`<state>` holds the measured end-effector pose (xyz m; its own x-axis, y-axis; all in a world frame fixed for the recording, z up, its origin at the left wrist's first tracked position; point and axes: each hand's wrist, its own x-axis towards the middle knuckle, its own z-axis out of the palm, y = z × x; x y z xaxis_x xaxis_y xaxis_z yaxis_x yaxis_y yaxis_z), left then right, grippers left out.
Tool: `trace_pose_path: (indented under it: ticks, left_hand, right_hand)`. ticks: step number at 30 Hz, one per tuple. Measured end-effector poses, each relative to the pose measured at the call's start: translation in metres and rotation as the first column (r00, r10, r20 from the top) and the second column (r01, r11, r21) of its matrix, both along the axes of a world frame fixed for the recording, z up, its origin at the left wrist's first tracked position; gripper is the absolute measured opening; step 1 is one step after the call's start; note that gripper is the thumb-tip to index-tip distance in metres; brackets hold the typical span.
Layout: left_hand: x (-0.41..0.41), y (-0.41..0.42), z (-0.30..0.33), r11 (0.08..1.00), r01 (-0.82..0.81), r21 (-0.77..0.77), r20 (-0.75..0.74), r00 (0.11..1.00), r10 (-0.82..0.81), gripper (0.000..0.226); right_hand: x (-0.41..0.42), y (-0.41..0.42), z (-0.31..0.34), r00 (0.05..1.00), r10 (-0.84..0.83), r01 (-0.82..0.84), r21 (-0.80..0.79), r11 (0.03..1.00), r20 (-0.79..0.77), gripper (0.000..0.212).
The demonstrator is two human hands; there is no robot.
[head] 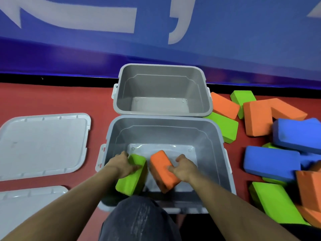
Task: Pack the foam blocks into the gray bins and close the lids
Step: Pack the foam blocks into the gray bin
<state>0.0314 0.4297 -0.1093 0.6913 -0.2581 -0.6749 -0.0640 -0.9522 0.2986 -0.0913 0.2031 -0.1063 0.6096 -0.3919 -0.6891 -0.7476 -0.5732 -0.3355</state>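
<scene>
Inside the near gray bin (166, 129), left hand (124, 165) grips a green block (132, 180); right hand (184, 168), at 3 o'clock, grips an orange block (161, 168)

Cut-off lid, cropped blocks

The nearer pale grey plastic lid (26, 204) runs past the left and bottom edges; the orange foam block (311, 190) at far right is blurred and cropped by the frame.

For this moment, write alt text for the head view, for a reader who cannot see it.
The left hand grips a green block and the right hand an orange block inside the near bin. The far bin is empty, two lids lie left, and loose blocks lie right.
</scene>
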Motion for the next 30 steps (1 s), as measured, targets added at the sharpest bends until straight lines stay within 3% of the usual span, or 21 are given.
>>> trace_pose_path:
  ticks: [4,16,23,30]
  left_hand:
    - [0.001,-0.022,0.025,0.996,0.028,-0.080,0.079,0.997,-0.022,0.079]
    - [-0.061,-0.188,0.115,0.887,0.285,-0.363,0.159,0.957,-0.243,0.082]
    - [-0.136,-0.295,0.126,0.825,0.434,-0.363,0.146,0.900,-0.410,0.085]
    - [-0.214,-0.401,0.091,0.799,0.452,-0.397,0.041,0.878,-0.477,0.085]
  right_hand:
    - [-0.012,-0.022,0.022,0.996,-0.024,0.022,0.018,1.000,0.085,0.072]
    - [-0.095,-0.157,0.119,0.930,-0.074,0.072,0.018,0.997,0.361,0.073]
    - [-0.210,-0.250,0.117,0.881,-0.280,0.303,-0.001,0.953,0.382,0.076]
    - [-0.320,-0.319,0.078,0.690,-0.553,0.630,-0.013,0.776,0.467,0.077]
